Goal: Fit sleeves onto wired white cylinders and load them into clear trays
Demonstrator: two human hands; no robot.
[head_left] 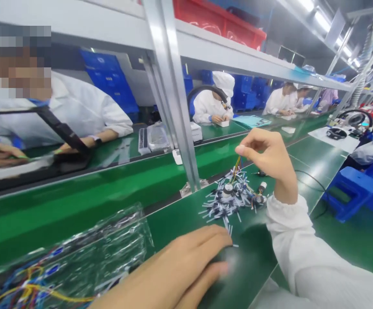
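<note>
Right hand (267,156) pinches wires (237,165) above parts pile (230,197).

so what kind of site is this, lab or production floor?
Most likely an electronics assembly line. A green conveyor belt runs past seated workers in white coats, a pile of small wired parts lies on the bench by the right hand, and blue crates are stacked behind.

No readable text, label, brand or number anywhere; white marks on red bin (220,19) at 12 o'clock illegible
</note>
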